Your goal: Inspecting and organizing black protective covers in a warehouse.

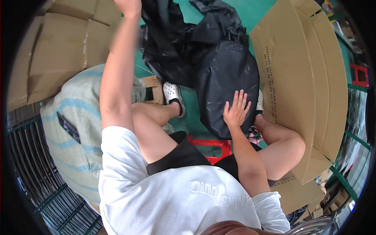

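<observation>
- While I watch from the head camera, I see the right hand (pixel 236 109) lying flat, with the fingers spread wide, on a black bag (pixel 227 84); it presses on the bag's surface and holds nothing.
- This black bag is full and rounded, and it stands on the green floor (pixel 188 117) between the person's knees, just in front of the red stool (pixel 211 147).
- The left arm is raised far up, and the left hand (pixel 129 7) is at the top edge of the picture, partly cut off. It looks closed like a fist next to the loose black plastic sheet (pixel 168 43), but I cannot tell if it really grips the sheet.
- The loose sheet hangs crumpled behind the bag and touches its upper part.
- A big flattened cardboard box (pixel 305 78) leans at the right side, just beside the bag and the right knee.
- At the left side there is a woven sack (pixel 74 129) with pale blue stripes, and behind it more brown cartons (pixel 58 51).
- A dark wire rack (pixel 35 172) is at the lower left.
- The person wears a white shirt, black shorts and white clogs (pixel 172 94).
</observation>
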The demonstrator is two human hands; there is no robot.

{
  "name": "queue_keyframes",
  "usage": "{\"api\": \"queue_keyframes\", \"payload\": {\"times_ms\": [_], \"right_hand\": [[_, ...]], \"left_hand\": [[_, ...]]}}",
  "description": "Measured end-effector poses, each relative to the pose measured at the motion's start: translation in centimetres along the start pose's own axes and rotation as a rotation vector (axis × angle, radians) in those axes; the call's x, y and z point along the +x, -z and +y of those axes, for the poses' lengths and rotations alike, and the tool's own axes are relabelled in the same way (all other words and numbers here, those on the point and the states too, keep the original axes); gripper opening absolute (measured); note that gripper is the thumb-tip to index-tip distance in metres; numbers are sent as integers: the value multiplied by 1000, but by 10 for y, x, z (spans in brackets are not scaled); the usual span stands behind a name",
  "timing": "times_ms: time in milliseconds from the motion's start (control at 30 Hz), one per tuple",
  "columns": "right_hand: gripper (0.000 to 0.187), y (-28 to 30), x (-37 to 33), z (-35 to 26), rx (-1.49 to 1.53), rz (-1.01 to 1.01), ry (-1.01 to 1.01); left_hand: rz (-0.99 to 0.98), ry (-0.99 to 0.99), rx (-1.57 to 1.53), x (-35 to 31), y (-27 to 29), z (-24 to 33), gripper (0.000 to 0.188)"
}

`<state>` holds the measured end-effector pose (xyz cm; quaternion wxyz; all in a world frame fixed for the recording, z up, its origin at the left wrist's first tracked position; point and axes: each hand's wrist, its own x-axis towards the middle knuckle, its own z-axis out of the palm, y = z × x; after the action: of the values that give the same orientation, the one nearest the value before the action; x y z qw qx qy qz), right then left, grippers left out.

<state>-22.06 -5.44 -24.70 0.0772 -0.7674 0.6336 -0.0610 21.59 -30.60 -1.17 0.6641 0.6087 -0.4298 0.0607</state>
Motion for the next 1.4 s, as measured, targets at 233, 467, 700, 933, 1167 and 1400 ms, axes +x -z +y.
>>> {"api": "queue_keyframes", "payload": {"times_ms": [233, 467, 700, 933, 1167, 1400], "right_hand": [[66, 4, -2, 6, 125, 26, -31], [50, 73, 29, -39, 825, 52, 24], [60, 179, 35, -74, 1334, -5, 112], [43, 182, 43, -44, 1112, -619, 554], [20, 216, 48, -47, 1529, -160, 394], [23, 213, 39, -33, 2209, -604, 326]], "left_hand": [[-131, -173, -247, 5, 52, 157, 22], [-162, -137, -538, 0, 125, 250, 21], [-398, 11, -678, -76, 181, 333, 15], [-519, 290, -778, -174, 207, 354, 19], [-1527, -308, -631, -274, 226, 413, 14], [-1193, -72, -569, -263, 178, 352, 8]]}}
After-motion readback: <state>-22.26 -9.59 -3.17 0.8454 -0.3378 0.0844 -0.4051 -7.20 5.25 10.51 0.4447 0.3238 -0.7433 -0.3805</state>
